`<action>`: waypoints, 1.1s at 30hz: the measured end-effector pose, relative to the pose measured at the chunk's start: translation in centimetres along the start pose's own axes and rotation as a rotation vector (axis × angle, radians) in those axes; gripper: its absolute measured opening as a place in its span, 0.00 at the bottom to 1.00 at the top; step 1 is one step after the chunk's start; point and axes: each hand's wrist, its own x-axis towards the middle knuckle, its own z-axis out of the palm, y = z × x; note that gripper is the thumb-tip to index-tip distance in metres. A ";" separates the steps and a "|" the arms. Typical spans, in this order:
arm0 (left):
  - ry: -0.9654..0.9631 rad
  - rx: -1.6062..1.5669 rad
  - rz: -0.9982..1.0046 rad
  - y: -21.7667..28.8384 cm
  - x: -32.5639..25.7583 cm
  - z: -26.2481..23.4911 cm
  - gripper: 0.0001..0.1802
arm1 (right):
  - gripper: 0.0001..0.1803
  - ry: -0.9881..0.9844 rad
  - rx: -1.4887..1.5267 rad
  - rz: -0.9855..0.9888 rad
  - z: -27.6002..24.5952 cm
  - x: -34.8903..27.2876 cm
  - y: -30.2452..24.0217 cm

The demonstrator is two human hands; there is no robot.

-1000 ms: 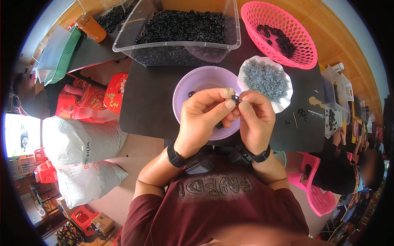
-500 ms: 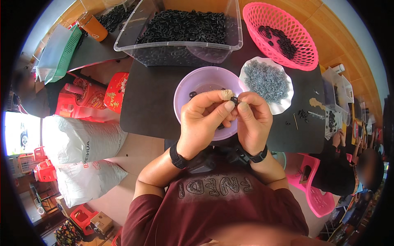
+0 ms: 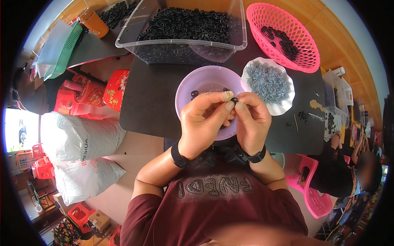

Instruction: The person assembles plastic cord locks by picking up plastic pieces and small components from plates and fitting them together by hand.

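Observation:
Between the fingertips of both hands is a small black plastic part (image 3: 234, 100). My left hand (image 3: 205, 117) pinches it with thumb and forefinger; a pale wrap covers that forefinger's tip. From the other side my right hand (image 3: 254, 119) pinches the same part with thumb and forefinger. Both hands are above a round lilac basin (image 3: 183, 84), with a few black parts (image 3: 194, 94) inside. Fingers hide some of the basin and much of the held part. Just beyond my right hand stands a white scalloped dish (image 3: 283, 107) heaped with small clear grey-blue pieces (image 3: 267, 81).
Behind the basin is a clear tub (image 3: 180, 43) full of black parts. A pink woven basket (image 3: 310, 61) with black parts stands far right. Loose black bits (image 3: 303, 117) and a thin stick (image 3: 296, 123) lie right. White sacks (image 3: 86, 139) stand left; a person (image 3: 334, 172) sits right.
Both hands keep their pinch on the small black part, which shifts only slightly. The whole view has moved a little with my head.

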 end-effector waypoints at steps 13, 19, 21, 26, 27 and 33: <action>-0.154 0.201 -0.174 2.8 2.8 -1.4 0.07 | 0.13 -0.114 -0.200 0.280 -0.5 1.7 -2.1; -0.398 0.735 -0.044 2.7 5.8 -3.1 0.09 | 0.11 -0.101 -0.236 0.232 -2.7 2.8 -2.8; -0.452 0.811 -0.024 2.3 6.0 -3.5 0.07 | 0.11 -0.064 -0.201 0.163 -3.4 2.8 -2.9; -0.732 1.099 0.145 -0.4 5.8 -3.7 0.06 | 0.11 -0.050 -0.200 0.199 -4.4 2.2 -2.8; -0.771 1.160 0.201 -0.8 5.9 -3.6 0.06 | 0.10 -0.049 -0.200 0.213 -4.5 2.1 -2.7; -0.770 1.291 0.125 -0.4 6.8 -2.2 0.06 | 0.10 -0.029 -0.190 0.256 -4.9 1.9 -2.5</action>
